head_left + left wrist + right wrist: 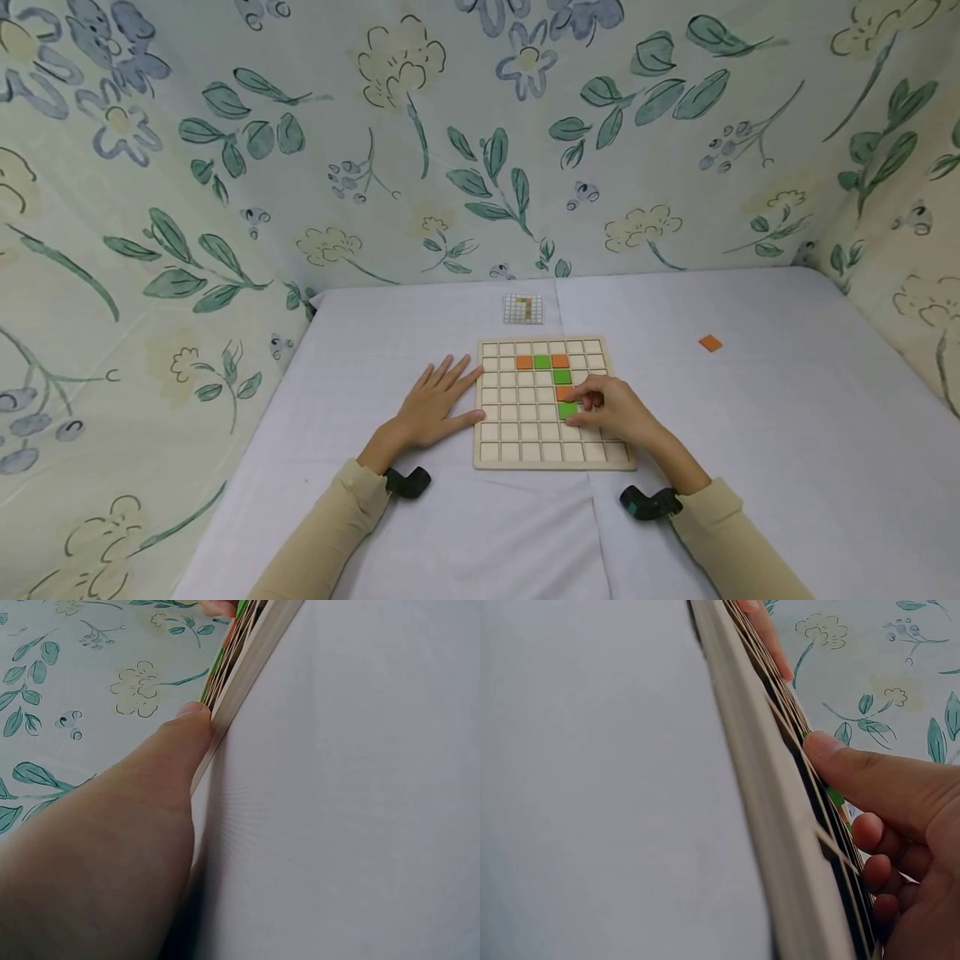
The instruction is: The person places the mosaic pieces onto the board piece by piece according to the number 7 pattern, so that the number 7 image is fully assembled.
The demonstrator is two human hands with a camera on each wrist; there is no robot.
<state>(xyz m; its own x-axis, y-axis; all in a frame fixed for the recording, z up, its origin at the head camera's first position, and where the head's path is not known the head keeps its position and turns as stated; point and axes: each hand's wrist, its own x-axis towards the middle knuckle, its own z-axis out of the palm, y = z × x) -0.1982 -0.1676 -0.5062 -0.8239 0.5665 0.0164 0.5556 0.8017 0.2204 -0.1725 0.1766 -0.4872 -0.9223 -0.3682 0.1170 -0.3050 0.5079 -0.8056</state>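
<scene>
A wooden grid board (510, 463) lies on the table with orange and green square tiles set in some cells. Across its upper part run an orange tile (523, 362), a green tile (542, 362) and another orange one; a column goes down from there. At the column's lowest tile, a green one (567, 411), my right hand (611, 408) pinches with thumb and index finger, the other fingers curled. In the right wrist view the thumb (829, 748) touches the board's surface beside green. My left hand (435, 408) lies flat, fingers spread, thumb and fingertips touching the board's left edge.
Behind the board lies a small pattern card (522, 308) with a printed grid. A loose orange tile (710, 343) sits on the white tablecloth (787, 433) off to the right. Floral cloth (420, 208) hangs behind the table and along its sides.
</scene>
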